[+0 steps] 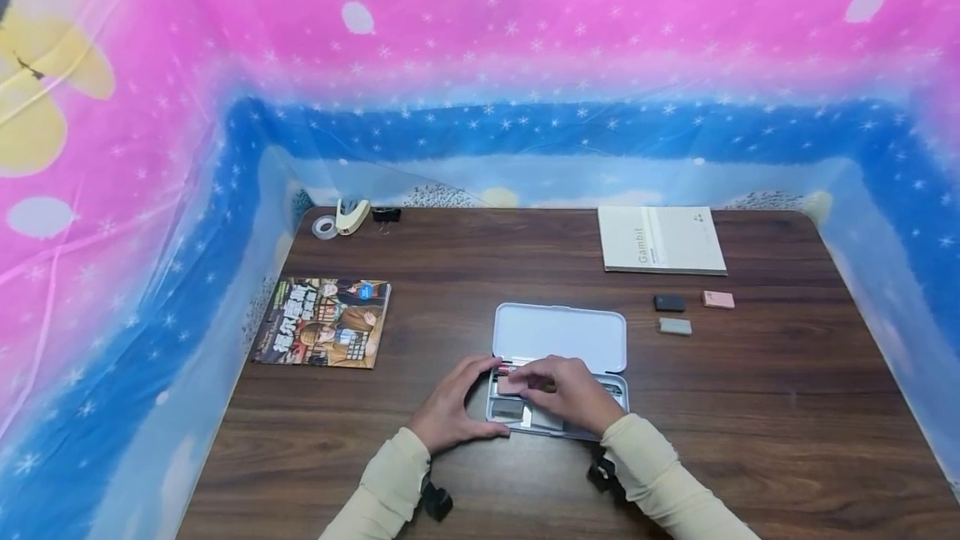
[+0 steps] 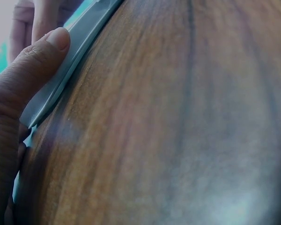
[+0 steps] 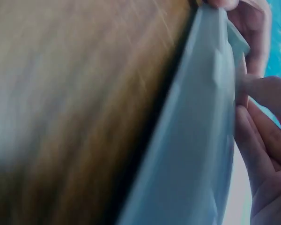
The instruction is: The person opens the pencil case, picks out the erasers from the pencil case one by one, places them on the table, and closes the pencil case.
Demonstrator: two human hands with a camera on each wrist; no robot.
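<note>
A white pencil case (image 1: 558, 338) lies on the table with its lid folded back. My left hand (image 1: 448, 408) holds its left end, thumb at the front edge and fingers at the back corner. In the left wrist view, that thumb presses the case wall (image 2: 61, 79). Over the left part of the case, my right hand (image 1: 564, 390) pinches a pink eraser (image 1: 512, 386) between thumb and fingers. Below the eraser, a grey block (image 1: 507, 409) sits in a front compartment. Pens show along the back; the right hand hides much of the middle.
To the right lie a black eraser (image 1: 669, 302), another pink eraser (image 1: 718, 299) and a grey one (image 1: 675, 327). Behind them is a notebook (image 1: 660, 240). A comic book (image 1: 326, 323) lies left; tape (image 1: 324, 228), a stapler (image 1: 352, 217) and a binder clip (image 1: 386, 214) sit behind.
</note>
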